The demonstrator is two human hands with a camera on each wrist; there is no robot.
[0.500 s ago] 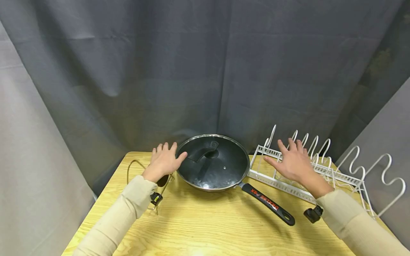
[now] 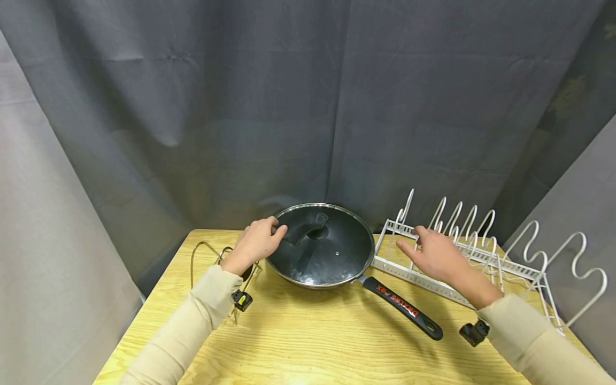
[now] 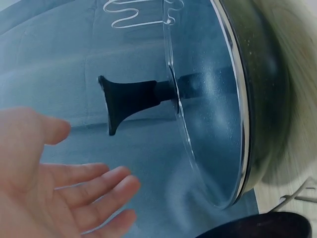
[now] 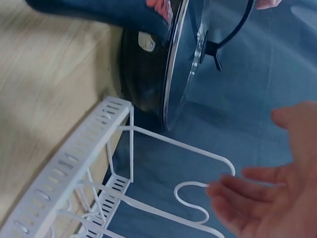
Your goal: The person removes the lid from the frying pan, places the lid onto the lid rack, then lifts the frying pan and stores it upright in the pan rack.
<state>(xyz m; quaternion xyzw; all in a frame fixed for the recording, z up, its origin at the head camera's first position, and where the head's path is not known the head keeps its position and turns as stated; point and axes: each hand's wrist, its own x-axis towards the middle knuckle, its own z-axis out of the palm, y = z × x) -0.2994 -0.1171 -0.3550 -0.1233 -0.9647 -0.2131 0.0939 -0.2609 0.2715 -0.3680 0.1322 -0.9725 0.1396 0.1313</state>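
Note:
A black frying pan (image 2: 284,274) sits on the table with its long black handle (image 2: 403,307) pointing toward the front right. A glass lid (image 2: 346,240) covers it, topped by a curved black knob (image 2: 308,227). My left hand (image 2: 257,243) hovers by the lid's left rim. Its fingers (image 3: 94,191) are loosely bent and empty, apart from the lid knob (image 3: 129,96). On the right, my right hand (image 2: 438,258) is above a white wire rack (image 2: 409,274). Its relaxed fingers (image 4: 247,191) hold nothing and overlap the rack's wavy wires (image 4: 190,198) in the right wrist view.
Partly hidden behind the left wrist is a thin wire stand (image 2: 199,246) with a dark rounded thing (image 3: 257,227) by it. Grey curtains (image 2: 269,133) hang close behind the wooden table (image 2: 298,326) and at both sides. The rack stands near the table's right edge.
My left hand has shifted right toward the lid knob, its spread fingers now more bent. My right hand has dipped slightly, its fingers drawn together and bent downward. Pan, lid and rack stay put.

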